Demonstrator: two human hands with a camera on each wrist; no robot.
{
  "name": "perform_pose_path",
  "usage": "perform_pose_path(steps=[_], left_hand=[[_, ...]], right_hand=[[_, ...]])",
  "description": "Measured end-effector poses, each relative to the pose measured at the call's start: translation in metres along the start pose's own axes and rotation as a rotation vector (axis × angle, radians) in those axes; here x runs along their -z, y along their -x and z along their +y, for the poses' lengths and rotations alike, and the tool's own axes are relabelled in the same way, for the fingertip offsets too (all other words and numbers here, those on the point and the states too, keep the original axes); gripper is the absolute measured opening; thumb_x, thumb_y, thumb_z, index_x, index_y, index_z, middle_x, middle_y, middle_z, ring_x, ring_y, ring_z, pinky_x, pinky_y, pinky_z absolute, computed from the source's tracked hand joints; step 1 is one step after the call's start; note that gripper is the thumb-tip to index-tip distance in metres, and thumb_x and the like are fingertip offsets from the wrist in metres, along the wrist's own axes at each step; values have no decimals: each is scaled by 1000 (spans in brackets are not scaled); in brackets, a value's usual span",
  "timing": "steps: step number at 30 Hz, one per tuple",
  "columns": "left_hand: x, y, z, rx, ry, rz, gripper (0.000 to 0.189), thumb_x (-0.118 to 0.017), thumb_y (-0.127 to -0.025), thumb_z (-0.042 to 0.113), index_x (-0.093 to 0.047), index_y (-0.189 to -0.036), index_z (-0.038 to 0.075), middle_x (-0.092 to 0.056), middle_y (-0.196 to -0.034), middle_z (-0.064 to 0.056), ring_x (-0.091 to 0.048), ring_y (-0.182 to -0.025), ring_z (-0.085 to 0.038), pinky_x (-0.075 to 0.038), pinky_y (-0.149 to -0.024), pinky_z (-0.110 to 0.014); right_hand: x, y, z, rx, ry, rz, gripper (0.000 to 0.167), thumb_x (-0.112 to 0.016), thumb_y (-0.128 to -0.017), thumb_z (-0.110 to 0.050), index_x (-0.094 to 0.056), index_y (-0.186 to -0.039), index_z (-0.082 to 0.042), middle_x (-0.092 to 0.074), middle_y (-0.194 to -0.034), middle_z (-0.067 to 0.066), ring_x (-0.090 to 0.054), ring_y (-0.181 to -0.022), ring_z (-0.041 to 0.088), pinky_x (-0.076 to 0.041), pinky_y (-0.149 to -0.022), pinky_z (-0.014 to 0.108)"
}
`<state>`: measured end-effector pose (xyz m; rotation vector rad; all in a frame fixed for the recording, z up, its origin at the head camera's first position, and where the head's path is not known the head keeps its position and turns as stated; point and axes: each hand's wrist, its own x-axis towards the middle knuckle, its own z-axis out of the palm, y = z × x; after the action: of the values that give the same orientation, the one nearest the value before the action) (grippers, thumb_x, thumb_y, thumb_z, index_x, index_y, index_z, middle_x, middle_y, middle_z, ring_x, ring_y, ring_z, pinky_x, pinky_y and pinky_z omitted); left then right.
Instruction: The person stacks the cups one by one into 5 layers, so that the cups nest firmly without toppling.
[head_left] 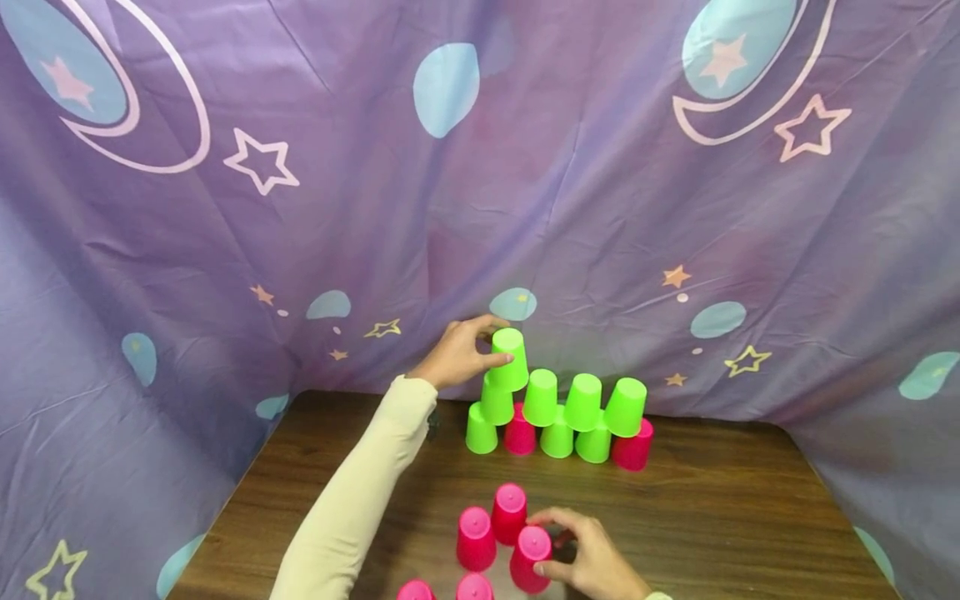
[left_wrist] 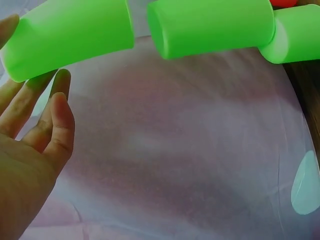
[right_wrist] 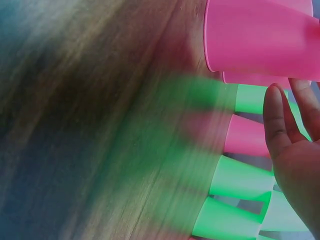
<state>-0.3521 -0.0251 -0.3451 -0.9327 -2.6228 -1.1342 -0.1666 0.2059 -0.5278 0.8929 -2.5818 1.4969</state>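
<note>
A green cup [head_left: 514, 371] is pinched near its closed end, mouth down, by the left hand [head_left: 460, 353], which is narrowed to the cup's width; the lower rim is thereby left free of fingers. It is held above the left end of the stack, and since a slight gap below its rim is shown in the left wrist view, its weight is judged to be borne by the hand alone. The second tier [head_left: 583, 402], four green cups, is set over the joins of the bottom tier [head_left: 557, 439], five cups in green and pink on the worktop [head_left: 720, 508], presumably so that each cup is carried by two neighbours. A pink cup [head_left: 529, 562], also mouth down, is gripped between thumb and finger by the right hand [head_left: 592, 557], nearer the front; whether its rim is on the worktop cannot be told. Other pink cups [head_left: 476, 543] are stood mouth down close by, probably for steadiness on their wider rims.
</note>
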Motion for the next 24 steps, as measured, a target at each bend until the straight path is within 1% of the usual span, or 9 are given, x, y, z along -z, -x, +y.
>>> perform_pose_path(steps=[4,9,14,17,21,24], left_hand=[[-3,-3,1,7,-18,-5,53,-80,-85,29,-63,-132,11,-74,-118,-7,-67,-110,-25,-48,-106,-44],[-5,-5,-1,41,-30,-16,52,-80,-86,31,-63,-131,13,-74,-120,-6,-64,-114,-27,-40,-111,-47],[-8,-8,-3,55,-27,-17,52,-79,-86,32,-63,-132,13,-74,-119,-7,-62,-115,-28,-41,-111,-48],[-11,-9,-4,56,-27,-25,53,-78,-87,32,-62,-134,12,-73,-121,-8,-63,-115,-28,-44,-109,-47],[-16,-10,-4,53,-35,-30,54,-77,-88,31,-60,-135,11,-72,-122,-10,-63,-116,-29,-46,-107,-46],[-19,-12,-4,43,-41,-27,54,-76,-89,31,-60,-136,10,-72,-123,-11,-64,-116,-29,-49,-105,-44]], right_hand=[[0,1,-2,2,-19,-11,46,-83,-80,-17,-65,-121,-10,-74,-107,9,-65,-86,3,-56,-74,28],[2,1,-6,7,-23,-24,45,-82,-81,-16,-65,-121,-9,-73,-109,9,-65,-87,3,-57,-74,29],[6,1,-10,20,-15,-15,44,-82,-81,-17,-65,-121,-9,-73,-110,9,-65,-91,2,-56,-75,28],[8,0,-13,55,1,1,44,-82,-81,-16,-65,-121,-9,-73,-110,8,-65,-93,2,-57,-76,28],[10,-2,-19,155,41,39,45,-83,-79,-12,-65,-120,-8,-73,-110,4,-66,-93,5,-58,-76,29],[11,-4,-23,207,71,67,46,-83,-78,-11,-65,-120,-8,-73,-109,1,-66,-91,6,-58,-77,29]])
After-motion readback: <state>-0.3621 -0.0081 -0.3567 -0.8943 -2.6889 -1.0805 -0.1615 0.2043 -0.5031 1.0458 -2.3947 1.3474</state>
